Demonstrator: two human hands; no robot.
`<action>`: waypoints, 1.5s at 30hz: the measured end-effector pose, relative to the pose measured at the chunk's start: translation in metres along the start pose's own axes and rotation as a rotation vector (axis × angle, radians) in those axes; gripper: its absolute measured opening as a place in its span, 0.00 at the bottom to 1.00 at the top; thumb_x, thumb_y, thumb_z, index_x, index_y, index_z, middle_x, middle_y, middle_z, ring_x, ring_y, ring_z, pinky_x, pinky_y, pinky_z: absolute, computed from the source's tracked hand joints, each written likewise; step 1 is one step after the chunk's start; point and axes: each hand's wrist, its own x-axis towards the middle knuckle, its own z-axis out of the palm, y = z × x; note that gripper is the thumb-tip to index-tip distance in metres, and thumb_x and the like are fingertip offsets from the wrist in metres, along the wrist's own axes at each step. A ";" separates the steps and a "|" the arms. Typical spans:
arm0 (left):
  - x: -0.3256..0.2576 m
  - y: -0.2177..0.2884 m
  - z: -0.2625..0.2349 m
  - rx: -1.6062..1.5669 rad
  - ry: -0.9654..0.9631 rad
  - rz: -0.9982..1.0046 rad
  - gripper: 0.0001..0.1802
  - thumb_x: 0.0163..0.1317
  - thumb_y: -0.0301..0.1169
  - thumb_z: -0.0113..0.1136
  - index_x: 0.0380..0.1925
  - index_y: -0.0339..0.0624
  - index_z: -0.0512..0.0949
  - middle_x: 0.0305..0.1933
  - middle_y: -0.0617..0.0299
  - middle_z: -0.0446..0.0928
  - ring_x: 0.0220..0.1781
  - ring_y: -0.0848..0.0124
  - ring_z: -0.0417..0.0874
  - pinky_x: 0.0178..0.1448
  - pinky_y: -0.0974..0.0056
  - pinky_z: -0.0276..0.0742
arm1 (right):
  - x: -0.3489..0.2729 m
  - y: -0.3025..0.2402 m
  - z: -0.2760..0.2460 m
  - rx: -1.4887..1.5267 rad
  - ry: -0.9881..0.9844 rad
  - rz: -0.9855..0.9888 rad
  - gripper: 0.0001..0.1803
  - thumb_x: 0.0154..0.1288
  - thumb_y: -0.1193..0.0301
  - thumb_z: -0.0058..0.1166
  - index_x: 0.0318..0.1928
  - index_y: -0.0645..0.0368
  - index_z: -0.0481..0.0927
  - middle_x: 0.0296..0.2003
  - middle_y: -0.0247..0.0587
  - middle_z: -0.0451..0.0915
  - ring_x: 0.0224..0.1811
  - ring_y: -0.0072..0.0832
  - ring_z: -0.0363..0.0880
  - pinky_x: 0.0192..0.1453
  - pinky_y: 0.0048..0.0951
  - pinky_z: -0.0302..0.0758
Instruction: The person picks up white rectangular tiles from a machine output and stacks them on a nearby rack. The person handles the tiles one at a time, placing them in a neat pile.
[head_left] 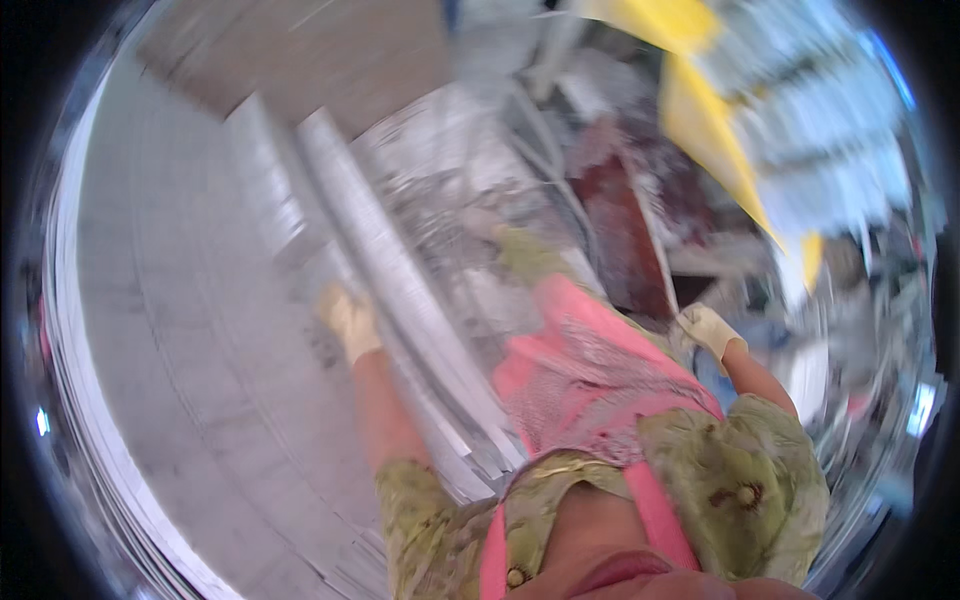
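My left hand [350, 318], in a pale cream glove, is at the left side of a stack of long, whitish strips [385, 255] that runs beside my body. Motion blur smears its fingers, so I cannot tell whether it grips a strip. My right hand [708, 330], also gloved, is out to my right with its fingers curled. It is close to the lower end of a reddish-brown panel [622, 235]. Whatever may be inside those fingers is hidden. A pink apron [600, 370] covers my front.
A brown board [300, 55] lies across the far end of the strips. Grey floor [180, 300] spreads along the left. At the far right are yellow sheet-like pieces [710, 130] and stacked pale-blue bundles [830, 120]. Blurred clutter [860, 340] fills the right side.
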 end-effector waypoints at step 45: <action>-0.527 0.931 0.067 -1.007 -1.015 0.598 0.20 0.78 0.35 0.47 0.52 0.30 0.82 0.57 0.51 0.82 0.61 0.65 0.80 0.70 0.62 0.71 | -0.074 0.728 -0.180 0.896 0.804 0.261 0.28 0.70 0.52 0.59 0.55 0.66 0.80 0.33 0.41 0.83 0.34 0.31 0.81 0.43 0.34 0.77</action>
